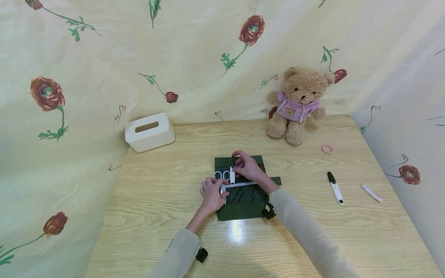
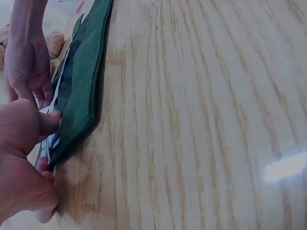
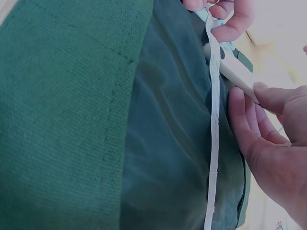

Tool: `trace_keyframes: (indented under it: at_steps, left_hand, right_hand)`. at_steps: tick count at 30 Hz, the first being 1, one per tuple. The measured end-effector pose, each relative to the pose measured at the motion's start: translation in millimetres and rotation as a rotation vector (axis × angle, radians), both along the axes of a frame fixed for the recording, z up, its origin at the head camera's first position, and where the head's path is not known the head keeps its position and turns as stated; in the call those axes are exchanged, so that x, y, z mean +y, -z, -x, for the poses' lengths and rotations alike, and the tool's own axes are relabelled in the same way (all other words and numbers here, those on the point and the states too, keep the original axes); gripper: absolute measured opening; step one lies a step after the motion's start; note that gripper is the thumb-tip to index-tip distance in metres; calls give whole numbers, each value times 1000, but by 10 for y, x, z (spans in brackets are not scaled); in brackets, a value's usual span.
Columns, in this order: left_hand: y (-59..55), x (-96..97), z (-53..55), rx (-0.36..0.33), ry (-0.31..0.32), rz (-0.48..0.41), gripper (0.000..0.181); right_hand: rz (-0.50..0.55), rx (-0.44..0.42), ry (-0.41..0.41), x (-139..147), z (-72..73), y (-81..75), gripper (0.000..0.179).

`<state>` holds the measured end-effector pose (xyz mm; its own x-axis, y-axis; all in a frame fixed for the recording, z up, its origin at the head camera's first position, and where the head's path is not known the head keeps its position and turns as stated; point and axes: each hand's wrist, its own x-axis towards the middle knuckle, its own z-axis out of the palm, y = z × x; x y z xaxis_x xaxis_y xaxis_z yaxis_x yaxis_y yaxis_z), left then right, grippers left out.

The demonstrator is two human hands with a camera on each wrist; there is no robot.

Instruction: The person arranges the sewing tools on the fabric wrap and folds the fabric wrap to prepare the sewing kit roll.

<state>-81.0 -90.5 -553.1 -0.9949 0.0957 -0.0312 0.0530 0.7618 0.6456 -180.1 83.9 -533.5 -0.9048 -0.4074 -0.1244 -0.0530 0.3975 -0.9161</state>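
A green fabric organizer (image 1: pixel 243 211) lies unfolded on the wooden table, with a white elastic band (image 3: pixel 214 129) across its dark lining. Scissors with white looped handles (image 1: pixel 226 175) sit at its left, partly under the band. My left hand (image 1: pixel 212 193) pinches the band at the organizer's left edge, thumb on top, as the left wrist view shows. My right hand (image 1: pixel 248 168) holds a slim white tool with a black cap (image 1: pixel 232 170) between thumb and fingers. The tool's white end passes under the band in the right wrist view (image 3: pixel 235 72).
To the right lie a similar black-capped white tool (image 1: pixel 335 189), a small pink-and-white strip (image 1: pixel 371 193) and a pink ring (image 1: pixel 327 145). A teddy bear (image 1: pixel 298 104) sits at the back; a white tissue box (image 1: pixel 150 133) stands back left.
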Motion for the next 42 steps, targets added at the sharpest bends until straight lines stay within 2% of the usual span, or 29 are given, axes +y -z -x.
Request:
trace_keyframes:
  at_steps: [9,19,26,35,42]
  left_hand:
    - [19,4,-17,21,-6,1,26]
    - [24,18,-17,12,-3,18,27]
    - [15,13,-6,-5,-3,8,25]
    - [6,12,-11,10,-11,0,25]
    - [18,19,-9,-21,-12,11,26]
  right_hand:
    - [-80,-21,-55,33,-34,-33,52]
    - [-195,-36,-131,17,-56,-108,51]
    - [-239,-32,-143,2,-73,-135,51]
    - [-255,-16,-175,0,-97,-148,50]
    - [-279,-17,-185,9,-124,-154,47]
